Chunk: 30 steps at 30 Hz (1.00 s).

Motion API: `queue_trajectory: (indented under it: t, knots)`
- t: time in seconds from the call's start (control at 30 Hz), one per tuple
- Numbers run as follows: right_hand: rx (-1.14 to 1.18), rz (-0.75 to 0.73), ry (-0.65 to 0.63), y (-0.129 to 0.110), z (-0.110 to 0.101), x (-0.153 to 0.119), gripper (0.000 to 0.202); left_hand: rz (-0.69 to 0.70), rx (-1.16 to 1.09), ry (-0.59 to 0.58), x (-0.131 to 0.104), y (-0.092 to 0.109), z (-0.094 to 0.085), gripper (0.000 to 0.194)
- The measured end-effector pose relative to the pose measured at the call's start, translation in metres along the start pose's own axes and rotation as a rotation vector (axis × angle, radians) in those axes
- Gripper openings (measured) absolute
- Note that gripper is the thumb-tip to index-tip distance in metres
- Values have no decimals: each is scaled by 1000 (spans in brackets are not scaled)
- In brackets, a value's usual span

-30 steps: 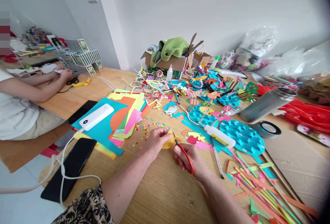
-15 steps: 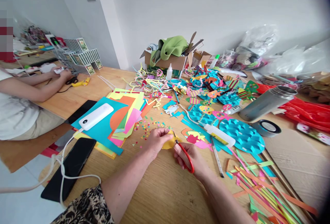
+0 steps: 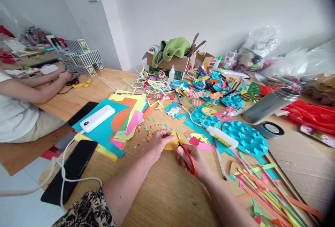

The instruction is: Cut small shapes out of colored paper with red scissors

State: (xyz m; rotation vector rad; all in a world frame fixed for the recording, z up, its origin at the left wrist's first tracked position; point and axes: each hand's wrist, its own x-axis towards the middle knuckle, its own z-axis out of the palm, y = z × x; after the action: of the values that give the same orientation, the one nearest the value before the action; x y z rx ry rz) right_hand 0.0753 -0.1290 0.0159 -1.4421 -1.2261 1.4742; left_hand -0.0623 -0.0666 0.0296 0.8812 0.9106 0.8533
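Observation:
Over the middle of the wooden table, my left hand pinches a small yellow-orange piece of paper between thumb and fingers. My right hand is closed around a pair of scissors with red handles. The dark blades point away from me and lie at the paper's right side; their exact opening is too small to tell. Tiny coloured paper scraps are scattered beyond my left hand. Just past my right hand lie fish-shaped paper cutouts in red, yellow and pink.
Stacked coloured paper, a white power bank and a black phone lie left. At right are a glue bottle, a pen, paper strips and a steel flask. Another person's arms rest at far left.
My hands, the yellow-orange paper and the scissors stay almost in place. At far left, the other person's hands have shifted slightly, and the small white item seen in them no longer shows.

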Motion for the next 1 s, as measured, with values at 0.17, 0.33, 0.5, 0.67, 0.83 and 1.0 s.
queue_trajectory:
  t: [0.17,0.33,0.5,0.67,0.83,1.0]
  knots:
    - [-3,-40,45,3,-2,2,60,-160,-11,-84,1,0,-5,32]
    - [15,-44,66,4,-2,4,56,-191,-55,-107,3,-1,-8,30]
    - [-2,-37,80,3,-2,2,59,-155,-133,-27,5,-1,-6,34]
    - [-10,-74,21,0,-2,-1,65,-98,-193,55,6,-1,-5,31]
    - [-28,-112,-10,-2,-3,-4,66,-37,-237,117,8,-1,-5,26]
    - [-36,-174,56,-3,-4,-6,61,35,-283,144,9,-2,-5,24]
